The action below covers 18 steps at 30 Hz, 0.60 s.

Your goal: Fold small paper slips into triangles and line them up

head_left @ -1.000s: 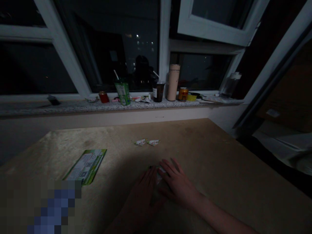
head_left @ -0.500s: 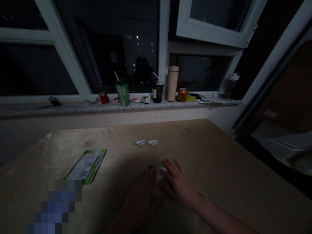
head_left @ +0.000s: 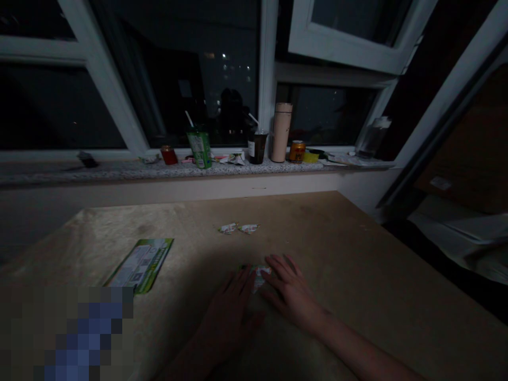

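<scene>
Both my hands lie flat on a tan table [head_left: 357, 254] in dim light. My left hand [head_left: 228, 312] and my right hand [head_left: 291, 291] press side by side on a small green and white piece of paper [head_left: 257, 274], whose top shows between the fingertips. The fingers of both hands are stretched out. Two small folded paper pieces [head_left: 238, 228] lie a little farther away, toward the window.
A green and white leaflet [head_left: 141, 264] lies on the table at the left. The stone window sill [head_left: 59, 172] behind holds a green cup with a straw [head_left: 199, 148], a dark cup [head_left: 257, 147], a tall beige flask [head_left: 281, 132], two cans and a clear bottle [head_left: 373, 138].
Both hands stay pressed on the paper, with only slight shifts of the fingers. The view has moved a little.
</scene>
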### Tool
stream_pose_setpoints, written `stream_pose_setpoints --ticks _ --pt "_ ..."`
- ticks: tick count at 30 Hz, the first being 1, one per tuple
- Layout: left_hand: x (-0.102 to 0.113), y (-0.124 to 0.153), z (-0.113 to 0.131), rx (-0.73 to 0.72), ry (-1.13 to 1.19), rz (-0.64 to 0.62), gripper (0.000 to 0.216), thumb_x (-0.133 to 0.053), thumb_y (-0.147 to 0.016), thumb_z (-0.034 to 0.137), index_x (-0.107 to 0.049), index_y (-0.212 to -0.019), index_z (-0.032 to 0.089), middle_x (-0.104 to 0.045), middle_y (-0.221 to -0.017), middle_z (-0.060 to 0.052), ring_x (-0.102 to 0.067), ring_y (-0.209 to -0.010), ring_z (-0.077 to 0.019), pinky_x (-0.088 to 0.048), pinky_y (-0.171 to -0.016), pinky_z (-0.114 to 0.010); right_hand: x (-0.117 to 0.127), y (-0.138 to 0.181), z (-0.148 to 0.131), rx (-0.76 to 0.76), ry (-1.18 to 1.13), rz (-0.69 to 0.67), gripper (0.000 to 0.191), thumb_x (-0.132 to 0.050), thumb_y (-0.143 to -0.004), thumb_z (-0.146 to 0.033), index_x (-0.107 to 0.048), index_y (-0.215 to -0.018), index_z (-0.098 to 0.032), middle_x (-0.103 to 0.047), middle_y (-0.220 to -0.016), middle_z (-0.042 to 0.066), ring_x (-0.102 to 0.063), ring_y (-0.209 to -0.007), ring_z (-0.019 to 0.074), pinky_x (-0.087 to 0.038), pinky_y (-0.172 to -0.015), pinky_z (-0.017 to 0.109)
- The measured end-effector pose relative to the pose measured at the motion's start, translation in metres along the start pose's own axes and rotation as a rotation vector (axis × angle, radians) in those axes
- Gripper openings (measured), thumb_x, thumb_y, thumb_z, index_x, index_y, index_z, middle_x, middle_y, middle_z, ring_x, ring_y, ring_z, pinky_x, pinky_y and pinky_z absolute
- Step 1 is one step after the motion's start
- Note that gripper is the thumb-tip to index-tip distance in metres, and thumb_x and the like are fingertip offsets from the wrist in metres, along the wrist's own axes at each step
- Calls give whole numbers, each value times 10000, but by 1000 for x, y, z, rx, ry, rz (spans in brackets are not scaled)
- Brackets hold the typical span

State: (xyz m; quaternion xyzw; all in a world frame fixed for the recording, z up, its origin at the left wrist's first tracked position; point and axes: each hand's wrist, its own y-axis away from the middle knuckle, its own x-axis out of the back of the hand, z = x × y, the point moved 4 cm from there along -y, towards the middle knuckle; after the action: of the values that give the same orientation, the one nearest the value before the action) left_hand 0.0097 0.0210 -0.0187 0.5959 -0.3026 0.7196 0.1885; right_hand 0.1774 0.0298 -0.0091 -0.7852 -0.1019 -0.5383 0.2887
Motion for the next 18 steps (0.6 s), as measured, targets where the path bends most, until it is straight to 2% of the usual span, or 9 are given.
stream_pose_setpoints --ticks 6,18 --pt "1 0 0 15 -16 -17 665 -467 -885 480 -264 -1437 170 -291 -1485 -103 -291 -1341 -267 -238 -1094 -437 6 1 -2 -21 29 54 311 -460 -921 -337 -616 -1158 -210 -476 -1372 81 -372 -1294 260 -223 -1096 530" --pt "1 -1 1 15 -8 -27 674 -437 -892 524 -279 -1431 151 -305 -1475 -125 -320 -1326 -277 -248 -1087 -455 12 2 -6 -42 76 113 281 -491 -906 -326 -635 -1107 -192 -564 -1275 95 -456 -1218 273 -261 -1077 535"
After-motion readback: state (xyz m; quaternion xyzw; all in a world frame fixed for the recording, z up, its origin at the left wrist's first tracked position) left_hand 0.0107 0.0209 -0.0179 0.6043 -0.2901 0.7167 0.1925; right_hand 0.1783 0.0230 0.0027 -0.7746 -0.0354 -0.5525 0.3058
